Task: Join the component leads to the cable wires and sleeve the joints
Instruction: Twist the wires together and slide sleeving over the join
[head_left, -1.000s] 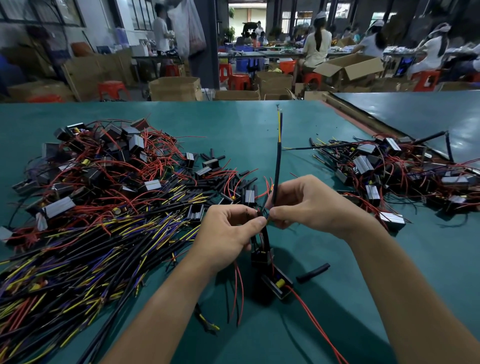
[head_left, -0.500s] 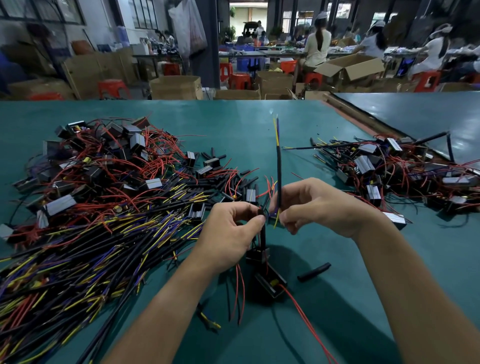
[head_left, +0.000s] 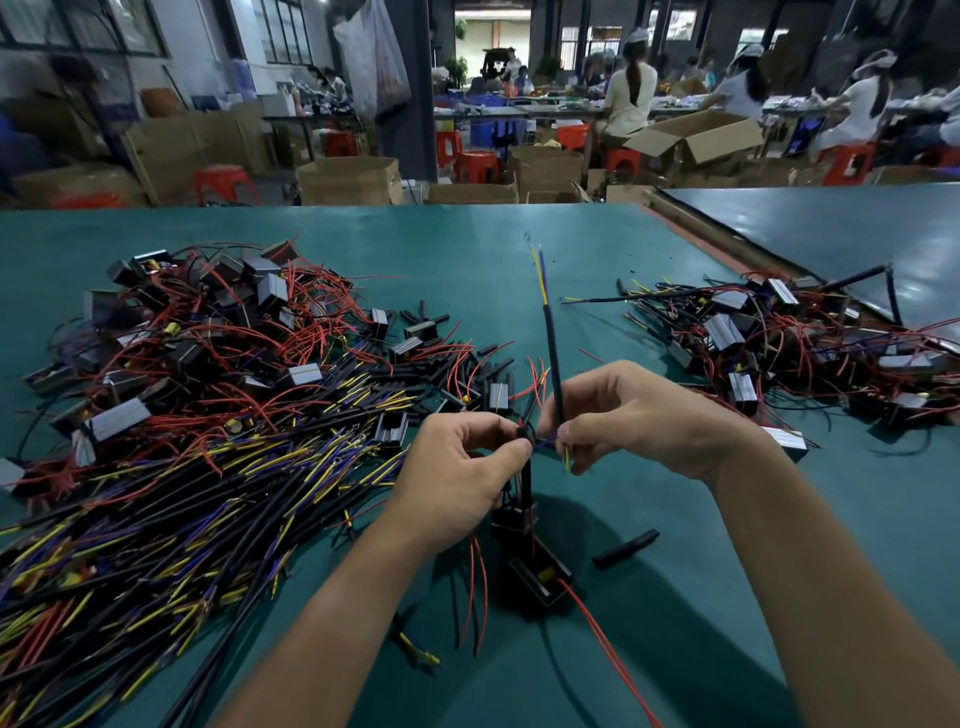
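Observation:
My left hand (head_left: 457, 467) pinches the black leads of a small black component (head_left: 511, 517) that hangs just below its fingers. My right hand (head_left: 639, 415) grips a black cable (head_left: 551, 343) that stands nearly upright, its yellow and blue wires fanned out at the top; more yellow and blue wire ends poke out under the fingers. The two hands meet at the joint, which the fingertips hide. A second black component (head_left: 537, 577) with a red wire lies on the green table (head_left: 467, 249) beneath. A short black sleeve (head_left: 626, 548) lies to its right.
A large pile of black cables (head_left: 156, 509) with yellow and blue wires and red-wired components (head_left: 208, 338) covers the left. Another pile of components (head_left: 805, 343) lies at the right. Loose black sleeves (head_left: 467, 364) are scattered mid-table. People work at benches behind.
The upright cable has slid down in my right hand and leans slightly left at the top; its lower wire ends now stick out below the fingers. The hanging component sits a little higher.

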